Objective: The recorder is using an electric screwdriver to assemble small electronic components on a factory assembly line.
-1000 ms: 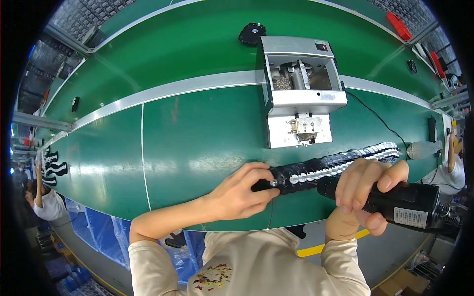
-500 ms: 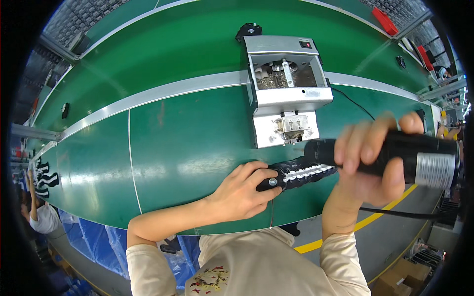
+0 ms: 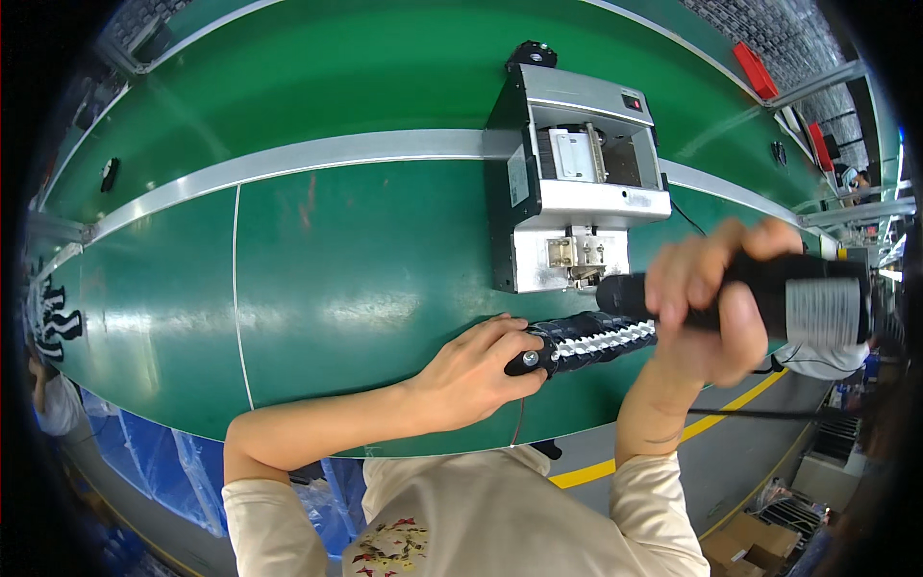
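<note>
My left hand [image 3: 476, 375] is closed around the near end of a long black part with a white toothed strip [image 3: 596, 343], which lies on the green table. A round screw head shows on that end beside my fingers. My right hand [image 3: 711, 313], slightly blurred, is wrapped round a thick black electric screwdriver [image 3: 825, 310] with a pale label. The tool is held almost level, its nose over the far end of the black part; I cannot tell whether its tip touches. A silver screw feeder [image 3: 596, 200] stands just beyond both hands.
Behind the feeder sits a small black object [image 3: 532, 55]. A metal strip [image 3: 336, 149] crosses the green table [image 3: 327, 250]. Dark cables hang at the right, near a yellow floor line [image 3: 586, 473]. Red bins [image 3: 755, 69] stand at the far right, and blue plastic sheeting [image 3: 144, 452] lies below left.
The view has shifted, so the feeder appears further right. Inside it, a pale plate has swung into sight. My left hand keeps its grip; the screwdriver stays over the black part.
</note>
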A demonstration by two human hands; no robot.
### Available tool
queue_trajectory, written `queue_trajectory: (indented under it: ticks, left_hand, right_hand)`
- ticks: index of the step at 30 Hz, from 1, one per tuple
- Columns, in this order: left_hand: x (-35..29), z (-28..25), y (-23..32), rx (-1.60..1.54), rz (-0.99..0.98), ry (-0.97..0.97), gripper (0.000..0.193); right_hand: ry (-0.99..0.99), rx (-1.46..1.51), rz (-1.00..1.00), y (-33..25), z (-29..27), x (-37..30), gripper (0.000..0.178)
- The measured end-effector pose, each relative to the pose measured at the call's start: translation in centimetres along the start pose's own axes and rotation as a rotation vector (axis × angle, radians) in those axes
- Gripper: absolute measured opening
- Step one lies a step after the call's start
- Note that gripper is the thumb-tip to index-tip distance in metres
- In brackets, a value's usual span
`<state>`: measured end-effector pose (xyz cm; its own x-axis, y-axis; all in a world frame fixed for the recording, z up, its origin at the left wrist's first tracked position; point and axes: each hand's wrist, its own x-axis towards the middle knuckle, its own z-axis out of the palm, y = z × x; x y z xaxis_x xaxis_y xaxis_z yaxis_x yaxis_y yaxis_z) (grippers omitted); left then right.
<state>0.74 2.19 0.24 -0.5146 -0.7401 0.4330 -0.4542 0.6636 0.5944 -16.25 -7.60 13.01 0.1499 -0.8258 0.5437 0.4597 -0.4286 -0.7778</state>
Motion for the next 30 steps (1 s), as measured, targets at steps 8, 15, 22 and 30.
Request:
queue_trajectory:
  ticks: [8,15,22,30]
  left_hand:
    - [-0.1,0.0,0.1,0.011,0.006,0.035,0.021]
    - [0.0,-0.1,0.1,0.012,-0.006,0.045,0.021]
    - [-0.2,0.0,-0.1,0.005,0.003,0.06,0.022]
    - [-0.3,0.3,0.1,0.023,-0.006,0.045,0.022]
  right_hand:
    - [-0.043,0.069,0.111,-1.8,0.1,-4.6,0.046]
    - [0.036,0.014,0.21,-1.2,0.9,-5.2,0.046]
    - [-0.011,-0.017,0.226,-0.6,0.9,-5.9,0.045]
    - [-0.21,0.099,-0.114,-4.1,-1.4,0.6,0.038]
